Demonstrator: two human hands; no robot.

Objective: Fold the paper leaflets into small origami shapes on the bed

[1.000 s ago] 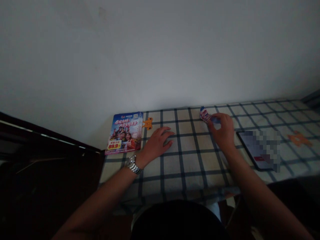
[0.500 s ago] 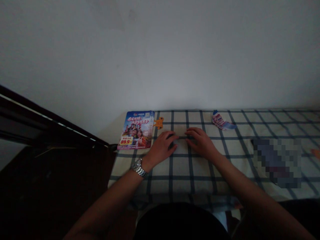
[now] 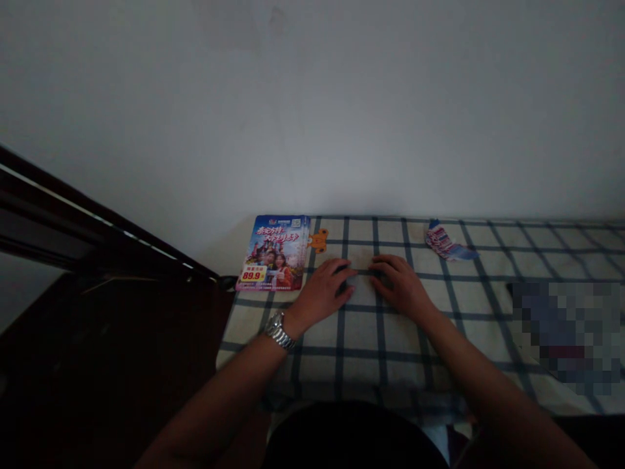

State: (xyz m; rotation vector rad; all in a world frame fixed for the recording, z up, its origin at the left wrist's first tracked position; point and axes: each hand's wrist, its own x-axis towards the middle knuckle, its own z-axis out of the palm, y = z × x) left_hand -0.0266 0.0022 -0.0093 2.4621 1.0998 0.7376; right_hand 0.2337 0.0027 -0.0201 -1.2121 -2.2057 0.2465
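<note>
My left hand (image 3: 325, 290), with a silver watch (image 3: 280, 330) at its wrist, rests on the checked tablecloth (image 3: 359, 352); its fingers are apart and hold nothing. Across a small gap lies my right hand (image 3: 398, 284), also on the cloth, fingers loosely bent and spread. Just beyond my left hand sits a stack of printed flyers (image 3: 273, 251) with "89.9" on the top sheet. An orange bear-shaped piece (image 3: 319, 240) lies against the stack's right edge. To the right of my right hand is a crumpled piece of printed paper (image 3: 446, 244).
A pale wall (image 3: 342, 117) rises directly behind the table. At the right, a flat object (image 3: 566, 332) is blurred out by pixels. Dark wooden rails (image 3: 97, 231) run along the left, above a dark floor.
The whole view has shifted, so table and things appear slightly farther right. Both hands keep nearly the same pose over the cloth; nothing has been picked up.
</note>
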